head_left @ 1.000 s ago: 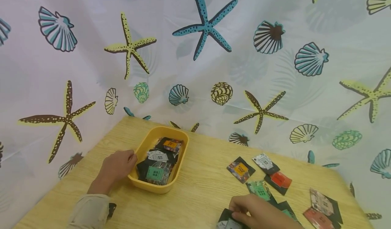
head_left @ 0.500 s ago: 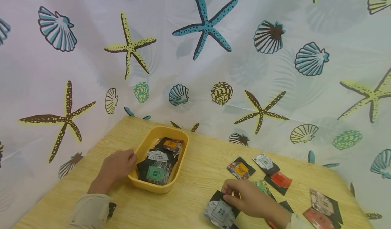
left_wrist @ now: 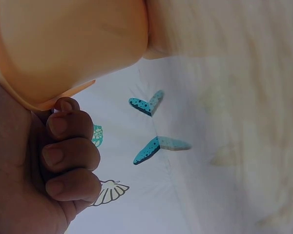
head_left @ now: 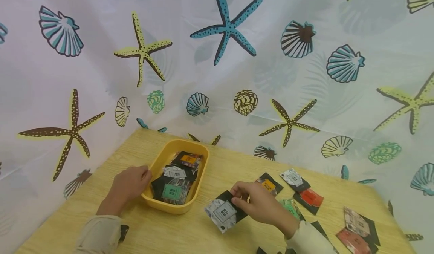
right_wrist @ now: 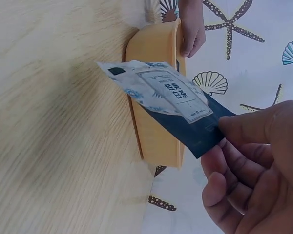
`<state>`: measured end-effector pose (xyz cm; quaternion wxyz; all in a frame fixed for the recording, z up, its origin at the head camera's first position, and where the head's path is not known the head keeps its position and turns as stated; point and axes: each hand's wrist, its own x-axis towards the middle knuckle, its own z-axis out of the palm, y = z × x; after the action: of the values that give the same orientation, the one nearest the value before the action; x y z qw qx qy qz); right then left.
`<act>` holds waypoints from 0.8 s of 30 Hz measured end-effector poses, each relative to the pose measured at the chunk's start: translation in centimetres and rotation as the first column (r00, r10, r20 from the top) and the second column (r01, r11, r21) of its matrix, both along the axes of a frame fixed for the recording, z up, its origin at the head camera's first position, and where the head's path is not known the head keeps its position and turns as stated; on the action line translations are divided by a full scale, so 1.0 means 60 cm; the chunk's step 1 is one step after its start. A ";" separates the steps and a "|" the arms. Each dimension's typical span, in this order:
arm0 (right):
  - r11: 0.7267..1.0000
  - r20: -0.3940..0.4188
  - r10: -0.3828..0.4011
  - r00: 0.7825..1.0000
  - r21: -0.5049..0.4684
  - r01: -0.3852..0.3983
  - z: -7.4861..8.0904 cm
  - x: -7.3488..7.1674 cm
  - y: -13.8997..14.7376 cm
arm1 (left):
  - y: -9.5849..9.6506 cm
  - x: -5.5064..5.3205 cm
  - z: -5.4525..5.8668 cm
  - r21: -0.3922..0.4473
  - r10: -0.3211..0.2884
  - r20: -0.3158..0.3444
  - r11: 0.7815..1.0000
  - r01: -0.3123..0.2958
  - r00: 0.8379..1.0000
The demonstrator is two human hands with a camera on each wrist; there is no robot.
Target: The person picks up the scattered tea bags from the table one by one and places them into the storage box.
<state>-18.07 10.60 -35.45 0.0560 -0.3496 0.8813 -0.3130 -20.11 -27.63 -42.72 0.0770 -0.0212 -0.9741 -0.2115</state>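
Observation:
My right hand (head_left: 255, 201) pinches a flat square sachet (head_left: 222, 212), black at one corner with a pale grey pattern and a printed label. Thumb and fingers hold its black corner, and the sachet tilts above the table, right of the yellow plastic bin (head_left: 169, 208). My left hand (head_left: 130, 182) grips the bin's left rim; in the left wrist view its fingers (left_wrist: 71, 126) curl beneath that rim. Inside the bin lie several sachets, among them a green-labelled one (head_left: 172, 192), a white one (head_left: 174, 172) and an orange-labelled one (head_left: 190, 159).
More sachets lie on the wooden table (head_left: 230, 171) to the right: orange-labelled (head_left: 268, 186), white (head_left: 292, 178), red (head_left: 310, 199), green (head_left: 289, 207), and a beige one (head_left: 356, 222) overlapping another red one (head_left: 352, 242). A curtain (head_left: 217, 80) with starfish and shells surrounds the table.
My right hand has carried the grey and black sachet up from the front of the table and leftward towards the bin. The left hand has stayed at the bin's rim.

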 end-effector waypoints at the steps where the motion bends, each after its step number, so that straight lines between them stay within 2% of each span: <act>1: 1.000 -0.003 -0.001 1.000 -0.002 0.001 0.000 -0.004 -0.005 | 0.000 0.000 0.000 -0.002 0.000 0.003 1.000 0.000 1.000; 8: 0.997 -0.010 -0.068 0.998 -0.042 0.068 0.007 -0.027 -0.046 | 0.001 -0.004 -0.003 -0.017 -0.017 0.010 1.000 0.017 1.000; 12: 0.985 0.041 -0.118 0.992 -0.124 0.123 0.010 -0.042 -0.079 | 0.001 -0.003 -0.003 -0.017 -0.005 0.002 1.000 0.005 1.000; 17: 0.960 0.129 -0.134 0.983 -0.227 0.161 -0.003 -0.055 -0.119 | 0.002 -0.001 -0.001 -0.008 0.003 0.020 1.000 -0.003 1.000; 24: 0.949 0.180 -0.139 0.974 -0.257 0.183 -0.025 -0.069 -0.166 | 0.000 -0.001 0.002 -0.014 0.009 0.010 1.000 -0.009 1.000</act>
<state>-22.21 0.65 -36.98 0.0518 -0.2544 0.8484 -0.4613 -20.14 -27.61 -42.62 0.0726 -0.0164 -0.9761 -0.2043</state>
